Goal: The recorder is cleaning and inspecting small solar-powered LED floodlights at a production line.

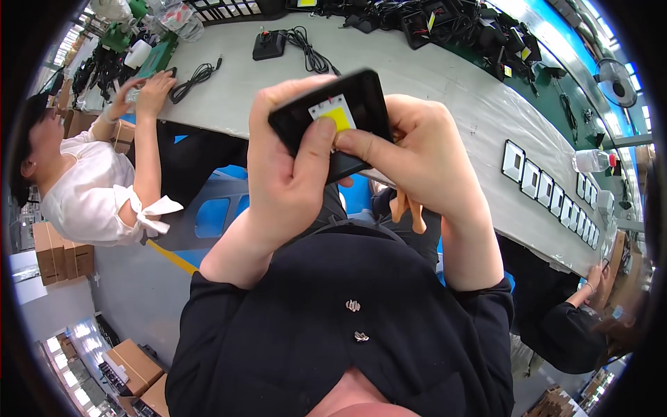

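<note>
Holding a flat black device [369, 104] up by the tabletop [479, 118] edge

So the grip's closed on it from both sides: left hand [278, 163] on one long edge, right hand [417, 153] on the other, thumbs over the yellow-and-white label [336, 111]. It's tilted and overlaps the near edge in this view, so can't tell how high it sits. Nice wide stretch of tabletop between the right hand and the row of black-rimmed frames [549, 193]. Closest thing beyond is a coiled black cable [306, 50]. The black gadget pile [472, 35] hugs the far edge.
</note>
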`<action>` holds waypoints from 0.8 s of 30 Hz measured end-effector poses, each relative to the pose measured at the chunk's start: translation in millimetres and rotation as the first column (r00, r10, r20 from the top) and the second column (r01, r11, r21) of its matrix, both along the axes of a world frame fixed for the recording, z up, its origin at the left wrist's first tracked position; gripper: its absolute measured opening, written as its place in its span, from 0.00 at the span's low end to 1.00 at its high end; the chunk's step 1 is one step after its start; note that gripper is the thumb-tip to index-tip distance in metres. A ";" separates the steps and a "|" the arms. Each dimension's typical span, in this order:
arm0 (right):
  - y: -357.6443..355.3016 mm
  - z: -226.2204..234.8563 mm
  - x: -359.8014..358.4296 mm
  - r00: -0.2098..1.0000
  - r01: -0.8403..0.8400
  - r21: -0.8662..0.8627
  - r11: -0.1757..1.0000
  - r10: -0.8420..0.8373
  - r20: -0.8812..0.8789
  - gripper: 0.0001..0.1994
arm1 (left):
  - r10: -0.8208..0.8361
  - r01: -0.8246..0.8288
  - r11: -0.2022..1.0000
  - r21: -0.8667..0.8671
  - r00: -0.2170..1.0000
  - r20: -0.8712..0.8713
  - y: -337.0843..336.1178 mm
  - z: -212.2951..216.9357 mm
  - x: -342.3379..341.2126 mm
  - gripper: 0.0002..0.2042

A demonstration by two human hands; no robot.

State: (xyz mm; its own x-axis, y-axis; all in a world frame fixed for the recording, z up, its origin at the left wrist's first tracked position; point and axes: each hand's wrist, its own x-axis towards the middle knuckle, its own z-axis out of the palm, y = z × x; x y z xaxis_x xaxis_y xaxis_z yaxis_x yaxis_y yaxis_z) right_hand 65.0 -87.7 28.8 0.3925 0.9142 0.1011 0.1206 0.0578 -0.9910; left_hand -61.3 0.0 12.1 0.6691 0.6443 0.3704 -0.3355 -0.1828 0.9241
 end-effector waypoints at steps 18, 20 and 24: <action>38.5 -21.0 0.7 0.689 0.180 0.789 0.588 -0.647 0.326 0.12 | -0.359 0.354 0.908 -0.223 0.933 0.019 17.8 -21.8 16.3 0.22; 33.8 -31.6 -6.3 0.620 0.180 0.741 0.647 -0.659 0.425 0.10 | -0.226 0.221 0.966 -0.138 0.974 -0.027 5.7 -19.8 15.2 0.22; 6.2 -32.9 -7.3 0.432 0.125 0.712 0.691 -0.684 0.588 0.10 | -0.190 0.191 0.978 -0.085 0.981 0.024 -0.7 -17.5 4.8 0.22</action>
